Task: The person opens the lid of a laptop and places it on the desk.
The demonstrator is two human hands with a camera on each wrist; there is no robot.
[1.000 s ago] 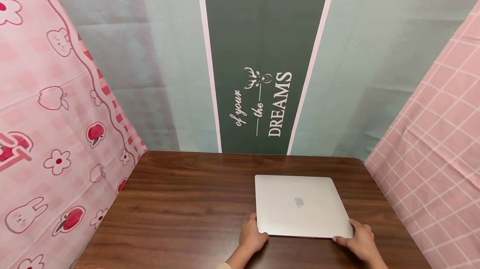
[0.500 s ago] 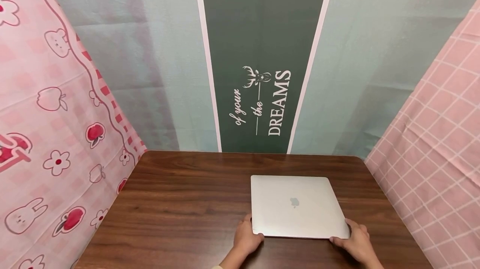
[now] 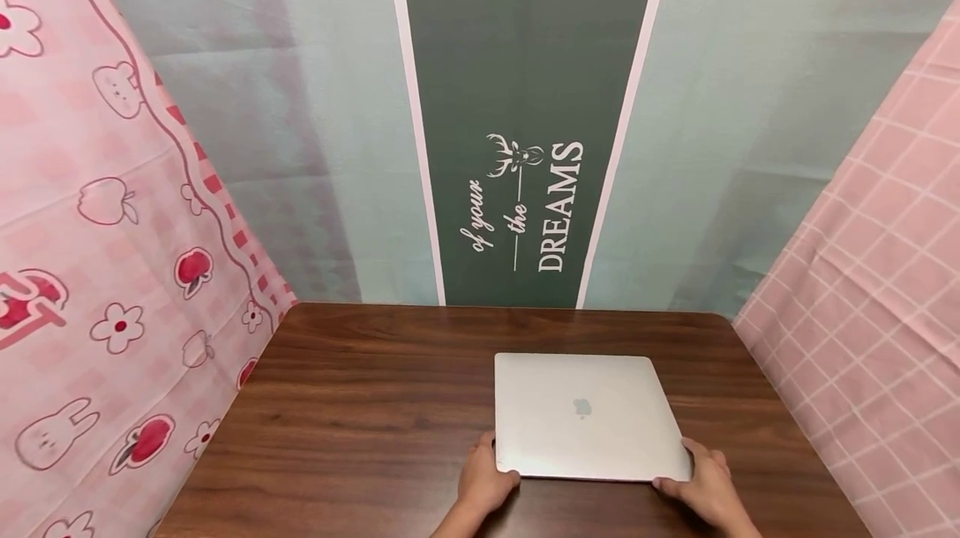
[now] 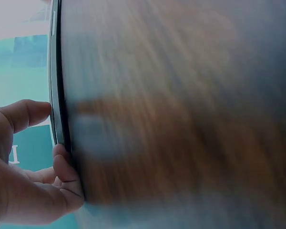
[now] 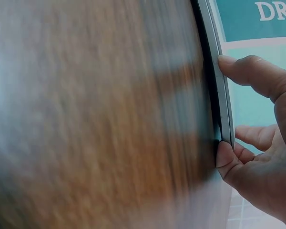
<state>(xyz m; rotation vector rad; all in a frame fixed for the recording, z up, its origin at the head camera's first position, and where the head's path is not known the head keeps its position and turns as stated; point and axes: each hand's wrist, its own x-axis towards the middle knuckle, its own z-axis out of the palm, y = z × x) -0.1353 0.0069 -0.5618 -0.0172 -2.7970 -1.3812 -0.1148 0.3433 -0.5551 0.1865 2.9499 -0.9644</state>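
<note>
A closed silver laptop [image 3: 585, 430] with a grey apple logo on its lid lies flat at table height, right of the middle. My left hand [image 3: 483, 475] grips its near left corner, thumb along the front edge and fingers at the left side. At the near right corner my right hand [image 3: 705, 481] grips it in the same way. In the left wrist view, fingers [image 4: 38, 112] touch the laptop's thin edge [image 4: 58, 95]. The right wrist view has the opposite edge [image 5: 223, 105] between thumb and fingers [image 5: 226, 160]. Whether fingertips reach under the laptop is partly hidden.
The brown wood-grain table [image 3: 360, 405] has rounded far corners. A grey-green cloth [image 3: 525, 63] with white lettering hangs behind it. Pink printed cloth [image 3: 112, 271] hangs at the left side, and pink checked cloth [image 3: 885, 271] at the right.
Both hands have moved the laptop a little to the left and slightly nearer across the table. Their hold at the two near corners looks the same.
</note>
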